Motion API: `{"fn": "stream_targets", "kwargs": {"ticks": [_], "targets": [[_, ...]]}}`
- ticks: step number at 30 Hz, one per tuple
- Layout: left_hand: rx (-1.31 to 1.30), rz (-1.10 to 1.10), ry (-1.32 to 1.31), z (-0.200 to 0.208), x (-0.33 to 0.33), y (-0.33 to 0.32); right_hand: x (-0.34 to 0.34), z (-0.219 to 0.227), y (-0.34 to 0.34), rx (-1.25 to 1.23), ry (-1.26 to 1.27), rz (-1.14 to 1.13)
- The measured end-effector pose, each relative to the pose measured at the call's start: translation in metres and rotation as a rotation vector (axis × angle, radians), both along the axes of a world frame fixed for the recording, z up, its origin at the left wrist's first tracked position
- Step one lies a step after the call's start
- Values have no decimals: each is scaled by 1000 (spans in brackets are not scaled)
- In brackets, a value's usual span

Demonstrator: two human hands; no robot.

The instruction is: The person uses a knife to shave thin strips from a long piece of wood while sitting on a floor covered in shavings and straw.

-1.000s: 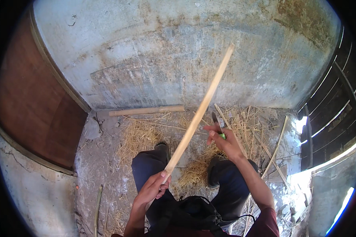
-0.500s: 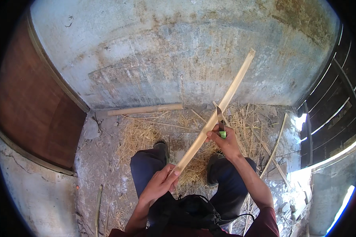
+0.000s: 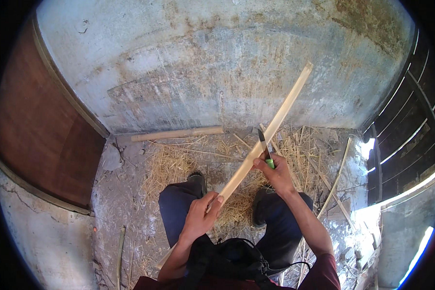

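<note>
Faces a stained, weathered wall [image 3: 217, 72], above a grey floor [image 3: 130, 186] scattered with straw [image 3: 166, 166]. Holds a long, pale split-bamboo strip [image 3: 276, 120] aslant in front of the body, from lower left to upper right, with its far end before the wall. Has a round bamboo pole [image 3: 179, 134] lying ahead along the wall's foot. Wraps the left hand [image 3: 201, 216] round the strip's lower part. Curls the right hand [image 3: 277, 175] round a small green-handled knife [image 3: 267, 153], thumb beside the strip's edge, dark blade across its face.
</note>
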State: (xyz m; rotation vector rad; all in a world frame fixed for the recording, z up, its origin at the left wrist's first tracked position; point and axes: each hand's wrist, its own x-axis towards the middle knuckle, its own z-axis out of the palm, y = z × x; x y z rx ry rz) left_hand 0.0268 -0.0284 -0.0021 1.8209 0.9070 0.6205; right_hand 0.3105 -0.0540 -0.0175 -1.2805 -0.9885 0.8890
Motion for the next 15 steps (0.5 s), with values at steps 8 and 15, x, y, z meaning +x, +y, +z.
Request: {"fn": "stream_targets", "kwargs": {"ticks": [8,15], "targets": [[-137,51,-18,-4,-2,6,-15,5,-19,201,-597,-146],[32,88,87,19,9,9,-23,-3,-21,381,-803,-160]]}}
